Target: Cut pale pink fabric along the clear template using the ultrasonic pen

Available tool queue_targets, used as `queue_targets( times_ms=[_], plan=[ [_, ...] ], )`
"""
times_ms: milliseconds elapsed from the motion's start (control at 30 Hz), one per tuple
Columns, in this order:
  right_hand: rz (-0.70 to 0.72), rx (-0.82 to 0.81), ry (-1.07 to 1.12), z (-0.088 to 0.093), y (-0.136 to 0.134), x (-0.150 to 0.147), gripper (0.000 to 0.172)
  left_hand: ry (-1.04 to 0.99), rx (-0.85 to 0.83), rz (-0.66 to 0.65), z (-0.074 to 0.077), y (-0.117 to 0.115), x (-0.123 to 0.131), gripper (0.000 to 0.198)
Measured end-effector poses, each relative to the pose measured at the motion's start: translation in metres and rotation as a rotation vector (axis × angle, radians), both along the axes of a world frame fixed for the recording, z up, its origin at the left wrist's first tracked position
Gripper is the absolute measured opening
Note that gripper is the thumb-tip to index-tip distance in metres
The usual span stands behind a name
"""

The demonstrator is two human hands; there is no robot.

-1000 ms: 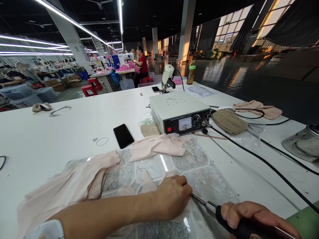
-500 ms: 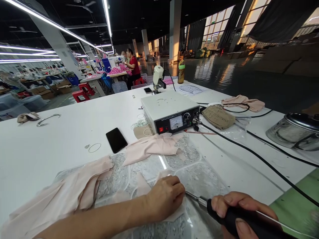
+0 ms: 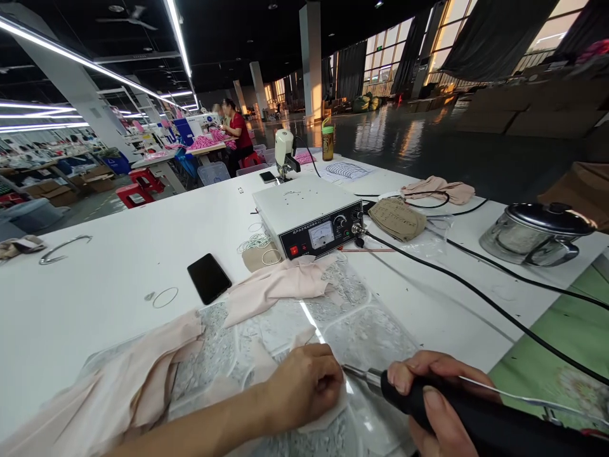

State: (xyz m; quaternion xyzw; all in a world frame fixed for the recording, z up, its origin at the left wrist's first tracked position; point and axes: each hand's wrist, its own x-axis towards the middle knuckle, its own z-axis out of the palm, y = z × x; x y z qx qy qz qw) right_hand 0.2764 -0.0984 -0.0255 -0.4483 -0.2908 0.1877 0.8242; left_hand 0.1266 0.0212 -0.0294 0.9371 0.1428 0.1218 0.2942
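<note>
My left hand [image 3: 307, 384] is closed, its curled fingers holding a pale pink fabric piece [image 3: 329, 414] low on a clear plastic sheet [image 3: 380, 336]. Part of the fabric shows around the hand; the fingertips are hidden. My right hand [image 3: 440, 387] grips a black-handled tool [image 3: 469, 412] with a slim metal tip. That tip reaches the edge of my left fist; whether it touches the fabric I cannot tell. Folded pink fabric strips [image 3: 118, 381] lie to the left, and another pink bundle [image 3: 276, 285] lies farther up the sheet.
Beyond the sheet stands a control box [image 3: 314, 216] with a dial and black cable [image 3: 438, 270]. A phone [image 3: 208, 278] lies left of it. At right are brown fabric pieces [image 3: 397, 219] and a glass pot [image 3: 518, 238]. A person in red [image 3: 240, 130] sits farther back.
The view has turned a little to the right, so the table items appear farther left. My left hand stays closed on the fabric, with the tool's tip still close beside it.
</note>
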Motion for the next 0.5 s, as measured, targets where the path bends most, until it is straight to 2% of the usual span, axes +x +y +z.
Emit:
queue_targets(
  times_ms=[167,333,500],
  plan=[
    [0.023,0.023,-0.024,-0.003,-0.001,-0.001,0.009,-0.037,-0.083,0.009,0.009,0.004,-0.008,0.019],
    [0.035,0.046,0.09,-0.006,-0.003,0.002,0.01,-0.117,0.104,-0.079,0.007,0.005,-0.02,0.015],
    [0.031,0.08,0.15,0.001,-0.003,-0.004,0.011,-0.154,0.265,-0.138,0.002,0.004,-0.022,0.016]
  ],
)
